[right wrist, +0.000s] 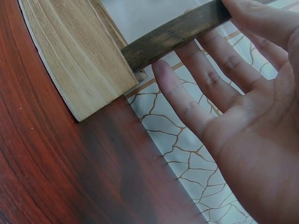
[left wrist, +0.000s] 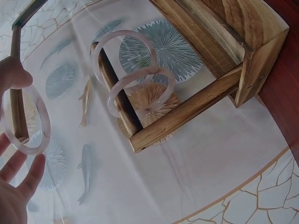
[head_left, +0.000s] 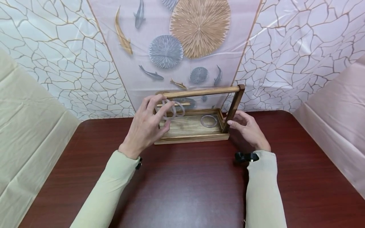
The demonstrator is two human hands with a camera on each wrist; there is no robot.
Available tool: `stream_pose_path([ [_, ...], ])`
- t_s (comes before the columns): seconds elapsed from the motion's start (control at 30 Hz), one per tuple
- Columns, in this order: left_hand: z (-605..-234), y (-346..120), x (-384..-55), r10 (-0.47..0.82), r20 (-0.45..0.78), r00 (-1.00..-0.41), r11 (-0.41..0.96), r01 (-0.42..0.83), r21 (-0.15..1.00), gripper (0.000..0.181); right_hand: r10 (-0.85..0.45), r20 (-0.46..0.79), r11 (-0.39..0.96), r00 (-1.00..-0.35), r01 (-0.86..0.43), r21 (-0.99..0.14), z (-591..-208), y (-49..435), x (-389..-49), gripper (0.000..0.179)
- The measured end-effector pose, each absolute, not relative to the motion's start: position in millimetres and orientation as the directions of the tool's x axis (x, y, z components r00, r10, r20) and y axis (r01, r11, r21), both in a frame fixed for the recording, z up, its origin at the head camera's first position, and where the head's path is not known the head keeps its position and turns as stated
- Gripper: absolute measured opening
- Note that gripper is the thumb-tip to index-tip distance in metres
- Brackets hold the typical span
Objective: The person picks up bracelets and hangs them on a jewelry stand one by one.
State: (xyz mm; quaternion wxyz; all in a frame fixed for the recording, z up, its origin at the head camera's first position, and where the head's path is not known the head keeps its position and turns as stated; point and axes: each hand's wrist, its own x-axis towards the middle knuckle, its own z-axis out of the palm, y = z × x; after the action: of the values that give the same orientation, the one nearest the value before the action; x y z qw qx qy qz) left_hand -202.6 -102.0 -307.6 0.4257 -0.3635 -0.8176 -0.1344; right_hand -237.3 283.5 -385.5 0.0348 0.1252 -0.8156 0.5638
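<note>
My left hand (head_left: 146,126) holds a pale translucent bangle (left wrist: 46,119) between thumb and fingers, at the free end of the stand's long top bar (head_left: 202,92). The bar shows through the ring; I cannot tell whether it passes through. Two similar bangles, one upper (left wrist: 153,50) and one lower (left wrist: 112,99), hang on a short dark bar (left wrist: 124,100) below. Another bangle (head_left: 209,126) lies flat in the wooden tray base (head_left: 194,138). My right hand (head_left: 248,128) grips the right post (head_left: 234,106), thumb in front and fingers behind.
The wooden stand sits near the back edge of a dark red-brown table (head_left: 185,183). Behind hangs a patterned cloth backdrop (head_left: 199,66) with fish and round shapes. Beige cloth (head_left: 28,136) flanks the table's left side.
</note>
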Motion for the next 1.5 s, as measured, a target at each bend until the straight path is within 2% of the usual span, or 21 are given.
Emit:
stream_pose_path([
  [0.47,-297.7,-99.0,-206.3,0.470,0.803,-0.366,0.695,0.714,-0.081,0.057,-0.182,0.202,0.363,-0.962,-0.257,-0.896,-385.7,283.0,-238.2,0.039],
  [0.93,-294.3,-95.6,-209.8,0.473,0.808,-0.351,0.678,0.730,-0.080,0.058,-0.196,0.225,0.316,-0.954,-0.279,-0.907,-385.9,283.0,-238.2,0.038],
  [1.5,-297.4,-85.8,-218.4,0.460,0.807,-0.370,0.700,0.710,-0.074,0.059,-0.191,0.217,0.304,-0.957,-0.268,-0.914,-387.8,283.8,-238.5,0.035],
])
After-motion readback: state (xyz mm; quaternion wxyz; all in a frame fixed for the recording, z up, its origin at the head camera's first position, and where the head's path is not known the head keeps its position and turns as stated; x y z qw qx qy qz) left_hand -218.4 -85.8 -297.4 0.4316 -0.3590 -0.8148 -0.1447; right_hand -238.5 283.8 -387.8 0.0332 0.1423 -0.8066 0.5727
